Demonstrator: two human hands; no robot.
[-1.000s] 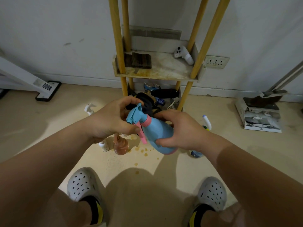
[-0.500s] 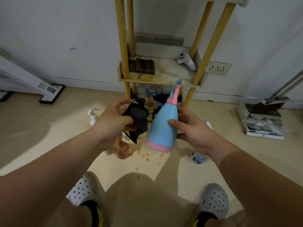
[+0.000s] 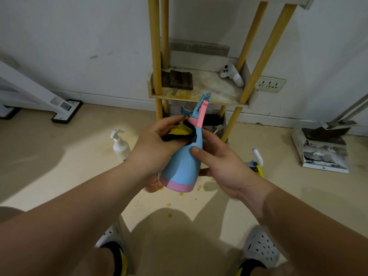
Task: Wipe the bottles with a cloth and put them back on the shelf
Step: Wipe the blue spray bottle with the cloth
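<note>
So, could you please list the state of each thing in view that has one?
Spray bottle: held upright, slightly tilted.
Cloth: bunched, pressed on the bottle's neck.
Left hand: gripping the cloth.
Right hand: gripping the bottle.
Pump bottle: standing on the floor.
Shelf: stained, no bottles on it.

Single view, head-worn wide-angle camera: looks forward and steeply down from above the person's own feet, facing the shelf [image 3: 199, 92] against the wall; hands close before it, floor [image 3: 59, 156] around the shelf beyond.
</note>
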